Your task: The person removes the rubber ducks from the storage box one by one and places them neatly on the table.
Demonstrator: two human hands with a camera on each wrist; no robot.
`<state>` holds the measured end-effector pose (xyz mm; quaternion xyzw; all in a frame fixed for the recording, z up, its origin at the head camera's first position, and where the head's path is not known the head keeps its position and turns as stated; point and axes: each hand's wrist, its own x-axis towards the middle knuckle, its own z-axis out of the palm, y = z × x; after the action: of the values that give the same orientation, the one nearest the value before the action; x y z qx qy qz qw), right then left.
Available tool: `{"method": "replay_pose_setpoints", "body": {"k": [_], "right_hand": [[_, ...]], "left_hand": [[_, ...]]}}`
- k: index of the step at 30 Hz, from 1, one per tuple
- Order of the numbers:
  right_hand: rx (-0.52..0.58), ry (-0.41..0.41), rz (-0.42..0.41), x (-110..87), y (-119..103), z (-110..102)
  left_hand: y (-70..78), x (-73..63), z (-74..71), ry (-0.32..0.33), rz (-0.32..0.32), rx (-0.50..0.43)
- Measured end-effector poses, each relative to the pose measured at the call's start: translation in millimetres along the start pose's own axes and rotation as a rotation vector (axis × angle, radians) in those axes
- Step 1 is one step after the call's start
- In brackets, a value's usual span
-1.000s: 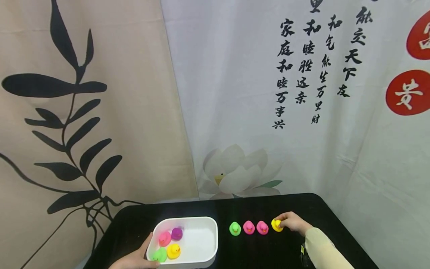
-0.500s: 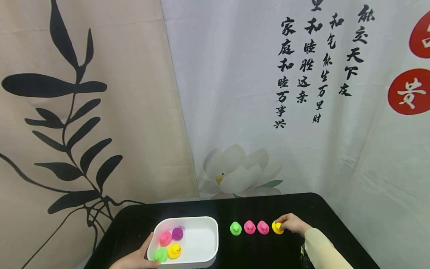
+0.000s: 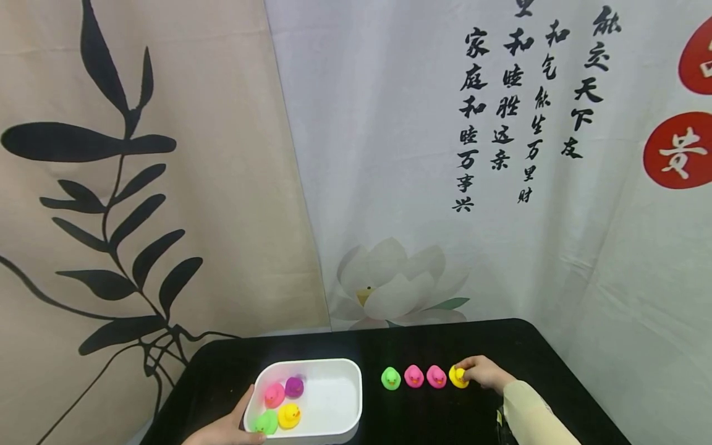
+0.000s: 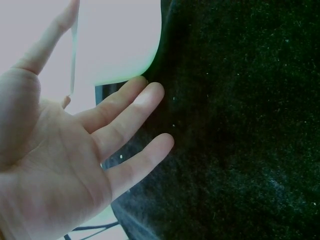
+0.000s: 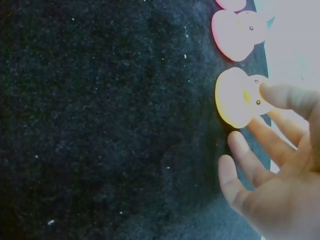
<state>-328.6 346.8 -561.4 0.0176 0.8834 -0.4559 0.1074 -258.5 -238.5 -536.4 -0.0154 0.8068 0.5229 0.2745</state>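
Note:
A yellow rubber duck (image 3: 458, 376) stands at the right end of a row on the black table. My right hand (image 3: 486, 372) pinches its head between thumb and a finger; in the right wrist view the other fingers (image 5: 248, 159) spread beside it. My left hand (image 3: 225, 428) holds the near left corner of a white tray (image 3: 349, 426), several of its fingers (image 4: 130, 117) fairly straight in the left wrist view. Inside the tray lie a pink duck (image 3: 274, 395), a purple duck (image 3: 294, 387), a yellow duck (image 3: 288, 416) and a green duck (image 3: 266, 423).
To the left of the held duck, a green duck (image 3: 391, 379) and two pink ducks, one in the middle (image 3: 414, 376) and one nearer my hand (image 3: 436, 377), stand in line. A printed cloth (image 3: 389, 154) hangs behind the black table (image 3: 423, 420).
Almost nothing differs. The right hand keeps its fingers on the yellow duck, which has shifted very slightly, and the left hand stays at the tray. The head view has drifted a little.

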Motion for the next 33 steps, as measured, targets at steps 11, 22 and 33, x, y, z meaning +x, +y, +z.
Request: {"method": "replay_pose_setpoints", "body": {"k": [11, 22, 33], "right_hand": [[0.009, 0.001, 0.067, -1.6, -1.1, 1.4], [0.056, 0.01, 0.052, -9.8, -11.8, -6.0], [0.061, -0.04, -0.043, -7.2, -35.7, -5.1]], "left_hand": [[-3.8, 1.3, 0.3, -0.023, 0.002, -0.054], [-4.2, 2.9, -0.8, -0.018, 0.004, -0.055], [-3.0, -0.9, -0.3, -0.031, 0.022, -0.085]]}}
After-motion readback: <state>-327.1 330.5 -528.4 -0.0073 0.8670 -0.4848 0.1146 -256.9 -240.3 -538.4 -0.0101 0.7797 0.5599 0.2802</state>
